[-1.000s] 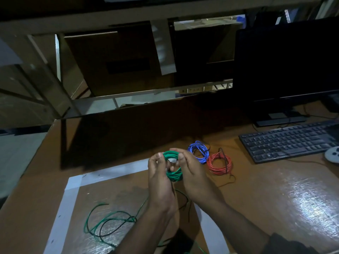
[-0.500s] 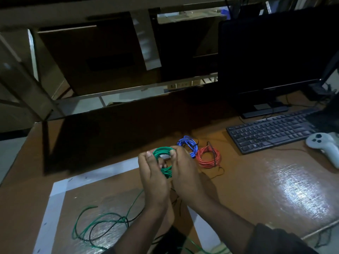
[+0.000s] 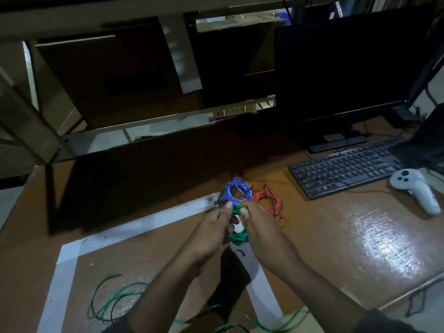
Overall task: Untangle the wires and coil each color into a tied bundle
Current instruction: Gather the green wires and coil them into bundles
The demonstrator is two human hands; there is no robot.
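A small green wire coil (image 3: 237, 236) hangs above the desk between both hands. My left hand (image 3: 213, 227) pinches its left side and my right hand (image 3: 262, 227) grips its right side, so much of the coil is hidden by fingers. Loose green wire mixed with a thin black wire (image 3: 113, 301) trails from the coil down to the desk at the lower left. Just beyond my fingertips, a blue wire bundle (image 3: 236, 189) lies on the desk, and a red wire bundle (image 3: 268, 200) with a black tie lies to its right.
White tape (image 3: 144, 224) outlines a rectangle on the brown desk (image 3: 336, 236). A black keyboard (image 3: 346, 167), a white controller (image 3: 415, 188) and a dark monitor (image 3: 348, 63) stand at the right. A dark partition (image 3: 144, 176) runs along the back.
Both hands with the green coil have moved slightly forward toward the blue bundle, and the coil now hangs lower between the fingers. The view has shifted left and down.
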